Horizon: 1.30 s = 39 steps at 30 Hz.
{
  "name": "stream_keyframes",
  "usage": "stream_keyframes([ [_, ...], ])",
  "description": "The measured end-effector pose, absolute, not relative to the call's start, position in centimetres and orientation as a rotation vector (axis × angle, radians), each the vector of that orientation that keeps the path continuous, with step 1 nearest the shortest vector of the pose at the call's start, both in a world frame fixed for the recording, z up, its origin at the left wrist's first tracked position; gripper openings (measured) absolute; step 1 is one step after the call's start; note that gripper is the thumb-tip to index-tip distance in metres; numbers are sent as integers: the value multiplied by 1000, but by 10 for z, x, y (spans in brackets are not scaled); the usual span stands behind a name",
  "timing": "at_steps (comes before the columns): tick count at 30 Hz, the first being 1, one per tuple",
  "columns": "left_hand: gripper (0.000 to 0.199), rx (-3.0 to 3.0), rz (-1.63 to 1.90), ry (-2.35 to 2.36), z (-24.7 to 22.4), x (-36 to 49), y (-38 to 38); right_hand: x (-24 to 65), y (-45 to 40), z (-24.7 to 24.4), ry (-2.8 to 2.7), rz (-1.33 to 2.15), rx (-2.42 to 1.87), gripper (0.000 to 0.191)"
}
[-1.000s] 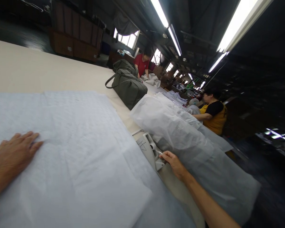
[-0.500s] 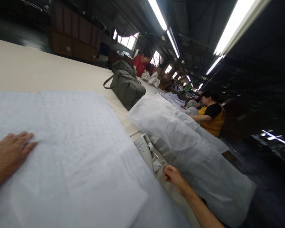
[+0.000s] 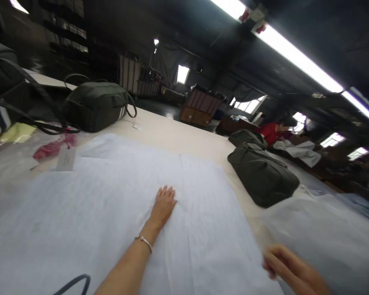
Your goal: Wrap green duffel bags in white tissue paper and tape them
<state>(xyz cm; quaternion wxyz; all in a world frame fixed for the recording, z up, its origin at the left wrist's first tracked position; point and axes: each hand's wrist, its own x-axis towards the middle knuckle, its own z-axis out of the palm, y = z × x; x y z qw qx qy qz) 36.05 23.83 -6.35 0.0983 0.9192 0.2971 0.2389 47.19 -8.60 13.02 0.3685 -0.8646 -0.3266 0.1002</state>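
Note:
A wide, thin white sheet (image 3: 104, 209) covers much of the pale table (image 3: 160, 125) in front of me. My left hand (image 3: 165, 205) lies flat on it, fingers stretched out, with a bracelet (image 3: 144, 242) at the wrist. At the sheet's right edge is my right hand (image 3: 290, 266), its fingers curled together and slightly blurred. Whatever they may pinch is hidden. Beside that hand spreads translucent plastic (image 3: 326, 233). A dark strap or handle end (image 3: 76, 282) shows at the bottom left, on top of the sheet.
Dark green duffel bags stand at the right (image 3: 263, 174) and back left (image 3: 95, 104); another striped bag (image 3: 3, 94) is at far left. Near it lie a paper tag (image 3: 66, 157), red item (image 3: 51, 147) and yellow piece (image 3: 18, 132). A person in red (image 3: 269, 132) is farther back.
My view has swung left, bringing the left-hand bags into sight. My right hand has left the white tape dispenser's side, which no longer shows. My left hand still rests flat on the sheet.

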Motion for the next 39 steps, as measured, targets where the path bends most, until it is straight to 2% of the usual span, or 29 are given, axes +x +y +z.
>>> stream_keyframes([
  [3,38,2694,765,847,-68,362,236,456,44,126,-1106,639,-2012,30],
  [6,39,2670,810,840,-75,366,237,452,162,108,-1246,793,-1813,27],
  [9,40,2632,840,834,-80,369,237,470,234,82,-1245,820,-1872,22],
  [12,40,2560,827,828,-79,371,235,498,270,60,-1219,816,-2028,17],
  [23,43,2510,786,825,-82,376,233,539,328,19,-1207,749,-2550,27],
  [28,43,2532,759,831,-81,375,234,543,323,20,-1202,511,-2713,41],
  [34,42,2578,728,853,-70,368,233,536,288,17,-1103,61,-2591,68],
  [37,42,2600,706,864,-66,367,232,526,275,-5,-1355,-24,-2387,62],
  [39,44,2614,702,859,-66,366,233,520,272,-21,-1540,126,-2271,61],
])
